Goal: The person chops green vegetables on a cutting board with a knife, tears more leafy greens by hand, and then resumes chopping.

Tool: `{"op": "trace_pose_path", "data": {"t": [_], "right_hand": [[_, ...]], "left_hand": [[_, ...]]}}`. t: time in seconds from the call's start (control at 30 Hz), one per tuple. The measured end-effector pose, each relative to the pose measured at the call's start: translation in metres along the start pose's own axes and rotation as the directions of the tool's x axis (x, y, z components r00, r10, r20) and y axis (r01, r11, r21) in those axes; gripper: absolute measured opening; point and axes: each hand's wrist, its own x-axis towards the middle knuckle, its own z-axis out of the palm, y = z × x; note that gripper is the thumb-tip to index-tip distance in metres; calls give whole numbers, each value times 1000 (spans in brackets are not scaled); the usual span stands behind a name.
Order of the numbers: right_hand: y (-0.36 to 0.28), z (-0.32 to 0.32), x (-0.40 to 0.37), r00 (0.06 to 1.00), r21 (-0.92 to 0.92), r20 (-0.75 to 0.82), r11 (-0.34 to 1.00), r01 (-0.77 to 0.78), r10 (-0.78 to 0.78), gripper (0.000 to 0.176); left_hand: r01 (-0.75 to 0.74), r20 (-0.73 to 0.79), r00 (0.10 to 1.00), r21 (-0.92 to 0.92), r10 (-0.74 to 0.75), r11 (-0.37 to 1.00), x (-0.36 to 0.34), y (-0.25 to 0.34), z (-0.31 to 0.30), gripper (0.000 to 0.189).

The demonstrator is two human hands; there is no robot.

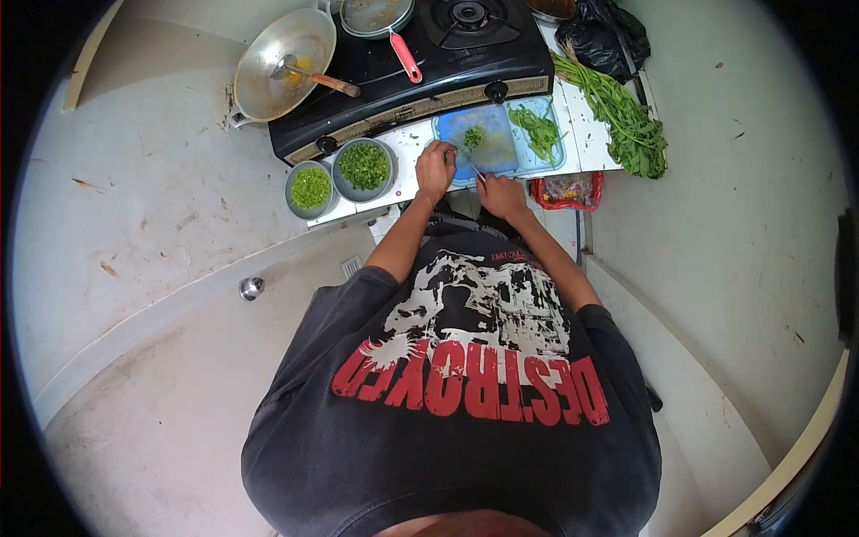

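Note:
My right hand (502, 195) is closed around the handle of a knife (476, 169), whose blade points up and left over the blue cutting board (495, 125). My left hand (436, 170) rests at the board's left edge, close to the knife tip. Its fingers are curled together, and what they hold, if anything, is hidden. A small heap of chopped greens (473, 137) lies on the board just beyond the blade. Uncut leafy pieces (539, 132) sit in the light blue tray (561, 154), right of the board.
Two grey bowls of chopped greens (310, 188) (364, 166) stand at left. Behind is a black gas stove (394, 94) with a wok (273, 55), a wooden-handled ladle (335, 84) and a red-handled pan (405, 57). A leafy bunch (626, 116), black bag (608, 36) and red basket (566, 208) are at right.

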Motion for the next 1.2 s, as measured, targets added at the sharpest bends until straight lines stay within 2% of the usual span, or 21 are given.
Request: {"op": "trace_pose_path", "data": {"t": [0.2,0.47,0.6,0.8,0.9,1.0,1.1,1.2], "right_hand": [[0,11,6,997,-10,-79,1000,18,-18,45],[13,14,-5,993,-6,-120,1000,-14,13,44],[2,7,-4,996,-1,-84,999,-33,33,44],[-2,9,-6,997,-4,-76,1000,3,-3,43],[-7,9,1,999,12,-54,1000,-2,3,44],[-11,6,6,998,16,-65,1000,8,-7,44],[-6,7,7,998,14,-71,1000,2,-1,44],[0,0,0,998,26,-52,999,-35,37,43]], "left_hand": [[20,-1,1000,-7,-20,1000,0,1,0,8],[252,6,967,-142,-254,957,4,3,2,9],[294,24,956,-135,-294,946,5,1,5,11],[264,18,965,-98,-263,960,6,-2,6,11],[194,31,981,-88,-192,977,4,0,1,11],[-7,-13,1000,56,8,998,4,-6,2,11],[-89,-3,996,131,90,987,3,-3,0,11],[72,5,997,49,-72,996,2,4,-1,11]]}}
